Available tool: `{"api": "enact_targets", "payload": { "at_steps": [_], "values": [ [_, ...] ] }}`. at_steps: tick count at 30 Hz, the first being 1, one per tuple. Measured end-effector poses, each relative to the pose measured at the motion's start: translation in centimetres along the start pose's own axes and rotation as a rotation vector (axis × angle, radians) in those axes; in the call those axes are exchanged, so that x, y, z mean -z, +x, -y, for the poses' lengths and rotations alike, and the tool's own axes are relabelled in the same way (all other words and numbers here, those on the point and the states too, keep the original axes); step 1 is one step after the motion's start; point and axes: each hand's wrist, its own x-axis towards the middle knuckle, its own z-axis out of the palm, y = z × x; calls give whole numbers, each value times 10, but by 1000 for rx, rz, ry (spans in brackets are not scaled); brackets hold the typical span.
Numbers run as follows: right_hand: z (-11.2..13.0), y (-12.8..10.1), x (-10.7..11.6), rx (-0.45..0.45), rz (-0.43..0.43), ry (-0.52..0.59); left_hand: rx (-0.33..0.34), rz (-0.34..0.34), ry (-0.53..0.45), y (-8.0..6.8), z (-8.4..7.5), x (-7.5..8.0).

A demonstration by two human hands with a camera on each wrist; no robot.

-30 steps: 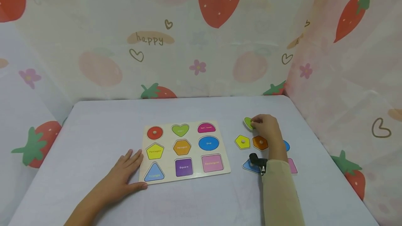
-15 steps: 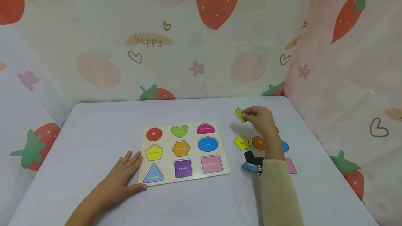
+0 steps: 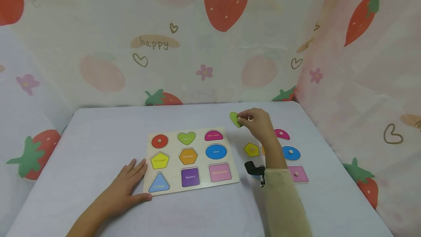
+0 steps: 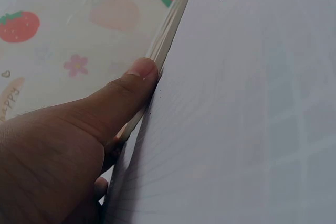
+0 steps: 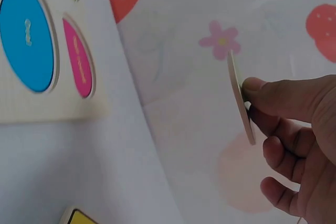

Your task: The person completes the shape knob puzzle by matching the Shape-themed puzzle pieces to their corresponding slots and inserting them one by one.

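My right hand point(image 3: 254, 121) pinches a green heart piece point(image 3: 235, 119) by its knob and holds it in the air, right of and behind the puzzle board point(image 3: 236, 171). In the right wrist view the heart piece point(image 5: 241, 100) shows edge-on between thumb and fingers. The board has a red circle point(image 3: 159, 141) in place and an empty green heart slot point(image 3: 186, 138). My left hand point(image 3: 126, 187) lies flat on the table, its thumb point(image 4: 123, 100) against the board's left edge point(image 4: 168, 35).
Loose pieces lie on the table right of the board: a yellow pentagon point(image 3: 251, 150), a magenta half round point(image 3: 281, 134), a blue oval point(image 3: 291, 153), a pink rectangle point(image 3: 298, 174). Strawberry-print curtains wall the table at the back and right.
My right hand lifted the green heart piece off the table and carried it left toward the board. The left hand stayed where it was.
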Motion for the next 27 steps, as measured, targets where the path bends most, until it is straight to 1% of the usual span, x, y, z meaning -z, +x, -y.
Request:
{"api": "enact_targets", "payload": {
  "at_steps": [5,13,18,21,27],
  "values": [
    [17,-2,-12,49,10,22,23,13,-11,-3,4,-1],
    [49,-1,-48,112,62,44,10,9,-2,-3,4,1],
    [70,0,-71,101,96,32,13,6,8,-2,4,0],
    [79,2,-84,82,132,16,17,-3,13,-2,5,-1],
    [82,0,-110,89,204,-45,2,-6,-1,-3,9,-2]
  ]
}}
